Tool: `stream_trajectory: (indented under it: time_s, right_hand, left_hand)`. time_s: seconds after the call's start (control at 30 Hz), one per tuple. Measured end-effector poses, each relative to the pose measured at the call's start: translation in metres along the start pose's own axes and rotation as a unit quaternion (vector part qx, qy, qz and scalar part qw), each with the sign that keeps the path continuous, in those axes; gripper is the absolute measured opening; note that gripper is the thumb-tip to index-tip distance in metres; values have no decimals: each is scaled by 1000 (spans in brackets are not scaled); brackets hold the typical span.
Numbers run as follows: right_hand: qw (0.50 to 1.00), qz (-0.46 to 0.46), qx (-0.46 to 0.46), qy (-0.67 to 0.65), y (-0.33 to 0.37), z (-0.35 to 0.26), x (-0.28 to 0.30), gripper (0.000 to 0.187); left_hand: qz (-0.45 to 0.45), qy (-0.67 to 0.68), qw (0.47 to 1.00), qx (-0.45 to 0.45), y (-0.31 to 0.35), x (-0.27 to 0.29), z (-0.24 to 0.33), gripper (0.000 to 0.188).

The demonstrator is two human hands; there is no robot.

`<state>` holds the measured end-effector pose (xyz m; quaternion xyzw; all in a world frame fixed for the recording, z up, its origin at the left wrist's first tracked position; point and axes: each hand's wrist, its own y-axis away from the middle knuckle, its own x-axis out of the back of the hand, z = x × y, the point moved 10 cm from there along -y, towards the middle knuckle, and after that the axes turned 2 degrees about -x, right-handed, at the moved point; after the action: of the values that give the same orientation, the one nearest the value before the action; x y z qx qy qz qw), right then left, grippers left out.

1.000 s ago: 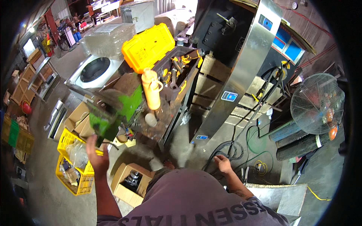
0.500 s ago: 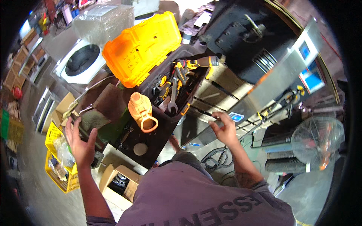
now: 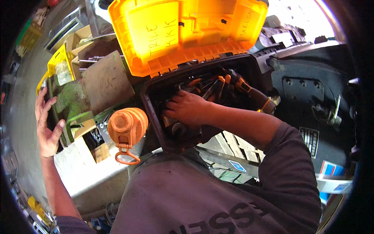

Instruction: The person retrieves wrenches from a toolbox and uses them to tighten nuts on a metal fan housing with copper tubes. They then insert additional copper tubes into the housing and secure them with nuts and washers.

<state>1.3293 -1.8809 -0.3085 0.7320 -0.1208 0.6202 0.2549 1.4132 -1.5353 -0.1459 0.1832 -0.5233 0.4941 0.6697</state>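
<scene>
My right hand (image 3: 187, 109) is down inside a black toolbox (image 3: 254, 64), at its left part. Its fingers are bent among the tools, and the fingertips and whatever they grip are hidden. Orange-handled hand tools (image 3: 220, 84) and a yellow-and-black power tool (image 3: 242, 84) lie to the right of that hand. The toolbox's orange-yellow lid (image 3: 210, 25) stands raised at the back. My left hand (image 3: 48, 132) has its fingers spread at the left edge of a green metal piece (image 3: 74, 97) and holds nothing. Between my hands an orange bottle (image 3: 126, 124) stands upright, its carry loop toward me.
Yellow crates (image 3: 62, 66) and cardboard boxes (image 3: 80, 35) sit at the far left. An open carton (image 3: 102, 153) is below the green metal. A large dark machine panel (image 3: 302, 84) with a latch rises at the right. Slatted wood (image 3: 231, 144) lies beneath the toolbox's right side.
My right hand has moved from beside the toolbox into it, covering the wrench seen earlier. My left hand stays open by the green metal. The view has shifted closer to the toolbox.
</scene>
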Motion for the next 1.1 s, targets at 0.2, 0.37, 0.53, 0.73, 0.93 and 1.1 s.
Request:
stream_trajectory:
  time_s: [0.2,0.37,0.53,0.73,0.93,1.1]
  right_hand:
    - [990,-9,-53,-127,6,27,38,53]
    - [904,255,-123,-320,56,105,137,51]
    - [859,382,-170,-295,104,151,164,60]
    - [845,394,-254,-258,105,149,158,54]
    - [826,396,-329,-230,107,142,157,47]
    - [810,427,-308,-258,111,143,154,46]
  left_hand:
    - [-18,-11,1000,19,2,0,-8,65]
    - [-26,8,1000,15,3,-3,-12,68]
    - [-44,-7,999,19,2,-6,-16,69]
    - [-62,-25,998,19,2,-5,-18,70]
    - [-67,-53,996,8,3,-6,-17,71]
    - [-69,-50,996,7,4,-5,-18,71]
